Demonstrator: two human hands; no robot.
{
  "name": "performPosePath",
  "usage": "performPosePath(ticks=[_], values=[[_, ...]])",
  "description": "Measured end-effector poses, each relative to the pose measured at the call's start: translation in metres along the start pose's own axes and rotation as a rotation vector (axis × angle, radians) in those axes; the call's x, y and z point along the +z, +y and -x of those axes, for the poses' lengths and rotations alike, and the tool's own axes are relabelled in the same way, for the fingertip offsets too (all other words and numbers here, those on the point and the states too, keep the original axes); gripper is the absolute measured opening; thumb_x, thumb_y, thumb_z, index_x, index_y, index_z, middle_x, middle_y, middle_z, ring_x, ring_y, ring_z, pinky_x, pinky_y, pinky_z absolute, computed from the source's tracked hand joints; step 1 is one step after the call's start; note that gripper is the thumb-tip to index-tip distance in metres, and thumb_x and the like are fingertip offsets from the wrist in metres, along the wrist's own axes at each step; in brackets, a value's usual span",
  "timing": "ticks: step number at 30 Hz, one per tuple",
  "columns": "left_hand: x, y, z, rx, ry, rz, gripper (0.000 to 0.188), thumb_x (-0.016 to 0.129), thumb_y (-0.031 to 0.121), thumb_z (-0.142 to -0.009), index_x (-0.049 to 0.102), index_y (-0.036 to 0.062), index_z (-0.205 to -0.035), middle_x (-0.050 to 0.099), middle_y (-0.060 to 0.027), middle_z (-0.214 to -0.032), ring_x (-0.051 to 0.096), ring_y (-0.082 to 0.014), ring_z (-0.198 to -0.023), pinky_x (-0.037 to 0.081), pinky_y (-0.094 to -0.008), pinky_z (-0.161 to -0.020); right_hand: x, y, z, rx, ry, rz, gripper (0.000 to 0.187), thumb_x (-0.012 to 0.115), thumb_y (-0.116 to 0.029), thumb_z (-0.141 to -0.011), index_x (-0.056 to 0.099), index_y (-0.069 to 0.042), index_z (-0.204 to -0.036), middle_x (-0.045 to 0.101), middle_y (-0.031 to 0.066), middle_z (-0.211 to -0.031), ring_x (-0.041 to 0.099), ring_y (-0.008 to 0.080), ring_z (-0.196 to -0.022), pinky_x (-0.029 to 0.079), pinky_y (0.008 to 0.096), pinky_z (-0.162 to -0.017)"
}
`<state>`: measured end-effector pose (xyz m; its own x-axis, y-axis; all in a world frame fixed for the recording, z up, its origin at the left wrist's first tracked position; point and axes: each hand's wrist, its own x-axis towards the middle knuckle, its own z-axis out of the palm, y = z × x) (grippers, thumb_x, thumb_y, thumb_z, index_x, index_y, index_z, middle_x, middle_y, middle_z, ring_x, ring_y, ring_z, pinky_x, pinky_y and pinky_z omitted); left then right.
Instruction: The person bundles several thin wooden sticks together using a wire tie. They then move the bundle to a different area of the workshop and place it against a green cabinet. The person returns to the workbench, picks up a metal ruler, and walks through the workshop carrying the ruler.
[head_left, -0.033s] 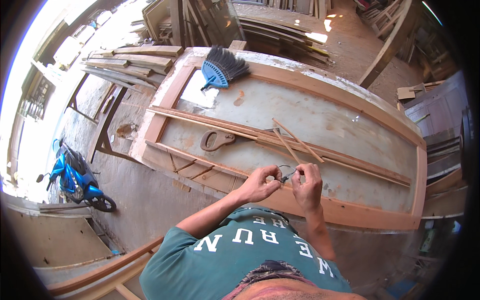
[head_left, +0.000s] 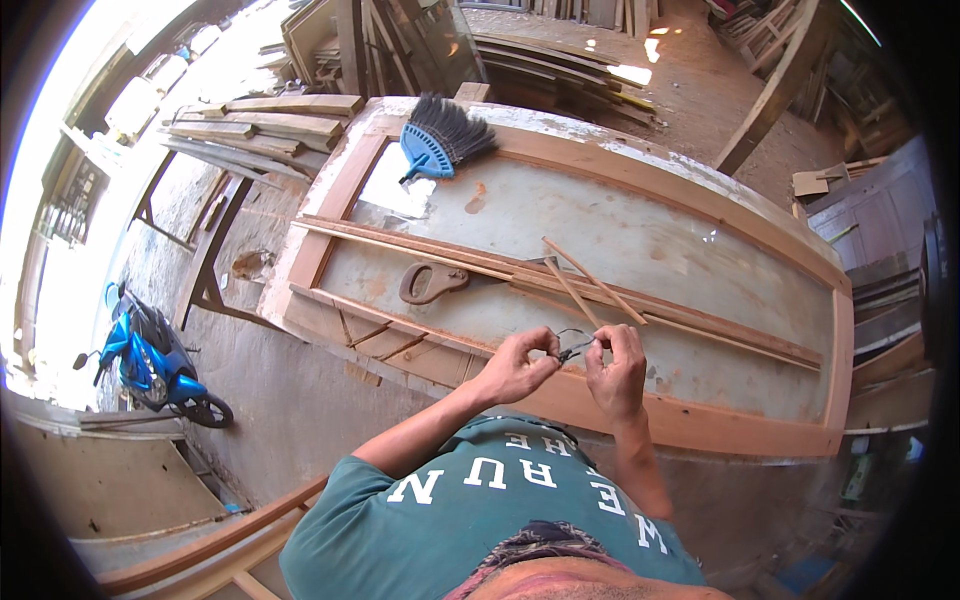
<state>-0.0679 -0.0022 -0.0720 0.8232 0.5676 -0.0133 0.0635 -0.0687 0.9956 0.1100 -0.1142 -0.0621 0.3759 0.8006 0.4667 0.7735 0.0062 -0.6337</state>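
Note:
Both hands meet above the near edge of a wooden frame panel. My left hand [head_left: 526, 361] is closed, thumb and fingers pinching a thin dark wire-like thing [head_left: 574, 350] with a loop; its exact kind is too small to make out. The fingers of my right hand [head_left: 617, 366] pinch the other end. Just beyond them lie two thin wooden strips [head_left: 592, 280], crossing long slats [head_left: 430, 246] laid along the panel. A handsaw [head_left: 432, 283] with a brown handle rests left of the strips, its blade partly hidden beneath the slats.
The wooden frame [head_left: 690, 412] with a greyish inset lies on a worktable. A blue broom head [head_left: 428, 150] with dark bristles rests at its far left. Stacked boards [head_left: 262, 122] stand beyond, a blue motorbike [head_left: 150, 360] to the left, and a slanted post [head_left: 778, 95] at far right.
The dark wire-like thing has turned slightly between my fingers, and more of it shows. My hands stay in nearly the same place.

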Motion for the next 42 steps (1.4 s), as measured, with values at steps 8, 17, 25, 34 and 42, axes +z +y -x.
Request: performPosePath(ticks=[8,17,25,34,42], values=[[-0.008,-0.024,-0.018,-0.091,0.240,0.659,0.005,0.056,0.007,-0.104,0.053,0.0059,-0.108,0.067,-0.0063,-0.096,0.069,-0.0157,-0.094,0.059,-0.0372,-0.096,-0.008,-0.010,-0.003,0.257,-0.095,-0.536,0.005,0.060,0.002,-0.090,0.059,-0.001,-0.094,0.067,0.0127,-0.097,0.065,0.0223,-0.092,0.052,0.0349,-0.083],[-0.007,-0.022,-0.012,-0.144,0.304,0.447,0.008,0.058,0.014,-0.108,0.052,0.0080,-0.110,0.063,-0.0019,-0.087,0.062,-0.0106,-0.082,0.054,-0.0279,-0.082,0.001,0.014,0.007,0.332,-0.082,-0.269,0.009,0.064,-0.001,-0.094,0.064,-0.001,-0.103,0.063,0.0059,-0.082,0.060,0.0145,-0.075,0.050,0.0312,-0.072],[-0.014,-0.041,-0.014,-0.139,0.274,0.638,0.011,0.059,0.014,-0.106,0.051,0.0102,-0.111,0.067,-0.0063,-0.105,0.067,-0.0168,-0.104,0.055,-0.0368,-0.100,0.002,0.017,0.001,0.479,0.024,-0.459,0.017,0.066,0.000,-0.092,0.066,-0.002,-0.109,0.060,-0.0014,-0.075,0.053,0.0067,-0.067,0.044,0.0256,-0.063],[-0.022,-0.031,-0.013,-0.211,0.367,0.884,0.009,0.060,0.014,-0.106,0.052,0.0134,-0.110,0.071,-0.0135,-0.118,0.071,-0.0232,-0.108,0.058,-0.0368,-0.096,0.002,0.037,0.003,0.453,0.078,-0.204,0.016,0.065,0.000,-0.092,0.067,0.000,-0.108,0.059,0.0015,-0.067,0.054,0.0096,-0.062,0.047,0.0297,-0.060],[-0.025,-0.026,-0.014,-0.206,0.383,0.878,0.007,0.062,0.012,-0.106,0.058,0.0126,-0.112,0.071,-0.0156,-0.119,0.072,-0.0234,-0.104,0.059,-0.0355,-0.093,-0.002,0.012,-0.019,0.086,0.043,-0.028,0.020,0.070,-0.004,-0.089,0.069,-0.002,-0.109,0.066,0.0137,-0.099,0.065,0.0317,-0.096,0.053,0.0427,-0.086]])
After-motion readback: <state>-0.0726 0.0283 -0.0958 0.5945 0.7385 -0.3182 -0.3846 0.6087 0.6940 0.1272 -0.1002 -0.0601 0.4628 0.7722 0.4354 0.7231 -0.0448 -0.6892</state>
